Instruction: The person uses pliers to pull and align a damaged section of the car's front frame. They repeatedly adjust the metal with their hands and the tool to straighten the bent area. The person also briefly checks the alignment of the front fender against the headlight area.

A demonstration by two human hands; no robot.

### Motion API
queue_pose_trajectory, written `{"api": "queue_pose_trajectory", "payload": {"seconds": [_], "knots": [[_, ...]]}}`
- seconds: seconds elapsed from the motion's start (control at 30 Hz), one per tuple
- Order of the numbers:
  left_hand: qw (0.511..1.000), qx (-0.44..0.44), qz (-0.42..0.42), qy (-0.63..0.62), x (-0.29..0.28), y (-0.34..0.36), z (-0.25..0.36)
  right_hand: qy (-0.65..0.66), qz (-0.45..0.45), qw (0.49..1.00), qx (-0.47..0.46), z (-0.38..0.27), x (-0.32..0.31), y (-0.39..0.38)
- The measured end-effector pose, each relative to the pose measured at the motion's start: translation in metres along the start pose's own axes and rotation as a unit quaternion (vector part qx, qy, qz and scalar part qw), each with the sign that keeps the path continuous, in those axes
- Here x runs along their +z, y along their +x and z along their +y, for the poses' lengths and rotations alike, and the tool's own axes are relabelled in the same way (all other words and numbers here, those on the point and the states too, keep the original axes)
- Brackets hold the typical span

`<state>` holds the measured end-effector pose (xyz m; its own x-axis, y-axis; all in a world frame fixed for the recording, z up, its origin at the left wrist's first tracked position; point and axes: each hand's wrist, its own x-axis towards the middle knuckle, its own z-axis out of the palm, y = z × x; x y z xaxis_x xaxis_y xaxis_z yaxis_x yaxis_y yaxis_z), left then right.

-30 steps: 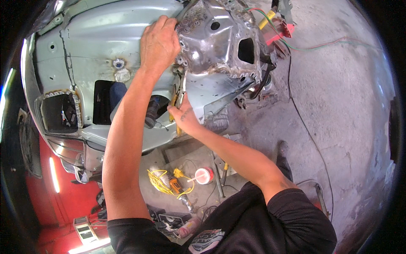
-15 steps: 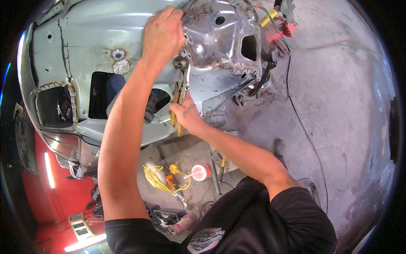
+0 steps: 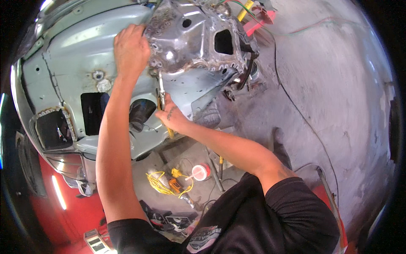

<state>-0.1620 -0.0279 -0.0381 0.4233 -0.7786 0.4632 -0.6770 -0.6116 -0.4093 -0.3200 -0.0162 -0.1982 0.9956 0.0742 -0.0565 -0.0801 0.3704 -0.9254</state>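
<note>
**Both hands on the bare sheet-metal section, tool at the seam**

My left hand (image 3: 132,48) lies flat, fingers pressed down on the pale grey-blue body panel (image 3: 72,55) right at the edge of the bare metal bracket section (image 3: 190,38). It grips nothing; it only bears on the surface.

My right hand (image 3: 171,116) is closed around a long slim tool with a yellow handle (image 3: 163,99). The metal end points up to the lower edge of the bare section, where a row of weld spots runs; the yellow end sticks out below my fist. Exact tool type: cannot tell.

The two hands are apart, the left above the right.

Below on the floor: a coiled yellow cord (image 3: 163,182) and, just beside it, a red-and-white round can (image 3: 199,172).
</note>
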Motion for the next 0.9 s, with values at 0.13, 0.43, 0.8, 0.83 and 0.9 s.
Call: {"api": "queue_pose_trajectory", "payload": {"seconds": [0.13, 0.43, 0.8, 0.83, 0.9], "knots": [[1.0, -0.002, -0.006, -0.011, 0.0, 0.008, 0.008, -0.003, -0.002, 0.999, -0.039, 0.058, -0.029, 0.012], [0.999, -0.021, 0.009, -0.033, 0.002, 0.004, 0.007, -0.082, 0.015, 0.996, 0.012, 0.08, -0.11, -0.007], [0.998, -0.041, -0.02, -0.039, -0.002, 0.006, 0.012, -0.129, 0.04, 0.986, -0.101, 0.09, -0.133, 0.012], [0.998, -0.042, -0.021, -0.039, -0.001, 0.007, 0.012, -0.127, 0.04, 0.986, -0.103, 0.091, -0.134, 0.013], [0.998, -0.044, -0.023, -0.041, -0.002, 0.009, 0.014, -0.123, 0.041, 0.986, -0.109, 0.093, -0.136, 0.014]]}}
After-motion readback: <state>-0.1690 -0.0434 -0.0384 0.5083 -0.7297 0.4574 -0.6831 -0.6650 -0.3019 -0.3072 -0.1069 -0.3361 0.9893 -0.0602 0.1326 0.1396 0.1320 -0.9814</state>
